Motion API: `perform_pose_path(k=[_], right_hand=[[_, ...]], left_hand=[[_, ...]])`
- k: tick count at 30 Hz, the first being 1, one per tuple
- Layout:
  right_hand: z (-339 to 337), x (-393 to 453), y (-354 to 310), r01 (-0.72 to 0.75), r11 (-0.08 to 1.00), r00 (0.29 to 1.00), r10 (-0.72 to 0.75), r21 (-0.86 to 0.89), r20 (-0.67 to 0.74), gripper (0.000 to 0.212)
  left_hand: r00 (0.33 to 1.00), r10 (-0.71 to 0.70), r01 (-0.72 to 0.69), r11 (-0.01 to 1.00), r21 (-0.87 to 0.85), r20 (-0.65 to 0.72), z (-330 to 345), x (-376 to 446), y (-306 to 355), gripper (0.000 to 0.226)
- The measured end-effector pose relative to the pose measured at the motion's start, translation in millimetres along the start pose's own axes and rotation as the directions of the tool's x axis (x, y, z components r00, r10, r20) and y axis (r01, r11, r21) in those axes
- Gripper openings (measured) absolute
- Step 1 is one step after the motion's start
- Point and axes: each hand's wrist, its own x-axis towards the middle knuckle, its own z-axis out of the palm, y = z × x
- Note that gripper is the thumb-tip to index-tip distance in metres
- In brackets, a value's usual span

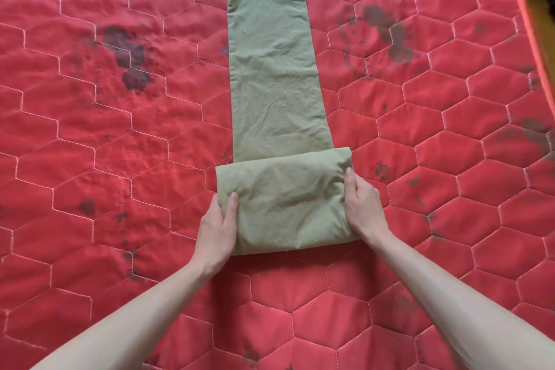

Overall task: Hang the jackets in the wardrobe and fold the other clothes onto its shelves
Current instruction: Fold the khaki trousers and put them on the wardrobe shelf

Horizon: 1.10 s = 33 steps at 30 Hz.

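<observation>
One green garment [274, 69], folded into a long narrow strip, lay down the middle of the frame on a red quilted mattress [105, 129], its hemmed end near the top edge. Its near end was doubled over into one thick fold [285, 198] at lower centre. Two hands held that fold. The left hand [217, 230] gripped its left edge, thumb on top and fingers tucked out of sight beneath. The right hand [362, 207] gripped the right edge the same way. Several dark stains [132, 60] marked the mattress in the upper left and upper right of the frame.
</observation>
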Motion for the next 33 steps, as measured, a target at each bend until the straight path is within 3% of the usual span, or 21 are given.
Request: perform_pose_path(k=[2,4,7,9,10,11,13,14,16,18,20,23,26,29,33], right_hand=[[1,-4,-2,0.031,0.996,0.997,-0.037,-0.085,-0.072,0.028],[2,-7,-10,0.102,0.993,0.985,-0.109,-0.059,-0.134,0.045],[11,0,-21,0.344,0.928,0.893,-0.371,-0.144,-0.253,0.060],[23,6,-19,0.424,0.819,0.848,-0.509,-0.387,-0.147,0.060],[30,8,-15,0.434,0.771,0.849,-0.523,-0.467,-0.075,0.060],[35,10,-10,0.426,0.751,0.860,-0.510,-0.505,-0.033,0.060],[40,13,-7,0.382,0.759,0.886,-0.463,-0.528,-0.025,0.062],[39,13,-8,0.373,0.738,0.881,-0.472,-0.563,-0.035,0.063],[42,9,-16,0.453,0.628,0.808,-0.589,-0.633,-0.005,0.063],[51,2,-23,0.618,0.488,0.686,-0.717,-0.616,0.121,0.061],[57,-2,-21,0.678,0.435,0.640,-0.746,-0.593,0.184,0.060],[47,8,-6,0.653,0.511,0.678,-0.724,-0.559,0.130,0.060],[27,23,15,0.706,0.579,0.679,-0.717,-0.408,0.157,0.063],[3,37,28,0.649,0.651,0.755,-0.612,-0.393,0.235,0.076],[-20,42,30,0.683,0.516,0.720,-0.596,-0.516,0.356,0.086]], left_hand=[[0.996,0.036,-0.030,0.996,0.079,-0.076,4,-3,0,0.049],[0.988,0.091,-0.076,0.990,0.118,-0.126,5,-6,-2,0.065],[0.963,0.141,-0.075,0.958,0.275,-0.230,10,-6,-2,0.043],[0.926,0.216,-0.081,0.914,0.398,-0.309,14,-3,1,0.028],[0.896,0.302,-0.138,0.887,0.441,-0.326,16,-1,3,0.038],[0.861,0.407,-0.221,0.840,0.495,-0.305,17,1,4,0.049],[0.785,0.613,-0.406,0.614,0.677,-0.085,21,4,3,0.060],[0.760,0.647,-0.476,0.492,0.729,0.059,25,3,4,0.061],[0.749,0.619,-0.535,0.355,0.767,0.236,36,2,2,0.064],[0.769,0.570,-0.531,0.318,0.786,0.289,43,4,0,0.068],[0.771,0.563,-0.527,0.301,0.795,0.297,41,11,-3,0.071],[0.735,0.578,-0.573,0.247,0.781,0.356,29,27,-12,0.077],[0.708,0.558,-0.624,0.208,0.753,0.432,21,37,-17,0.083],[0.716,0.533,-0.630,0.216,0.746,0.451,20,38,-14,0.085],[0.692,0.511,-0.669,0.187,0.719,0.511,12,35,-8,0.094]])
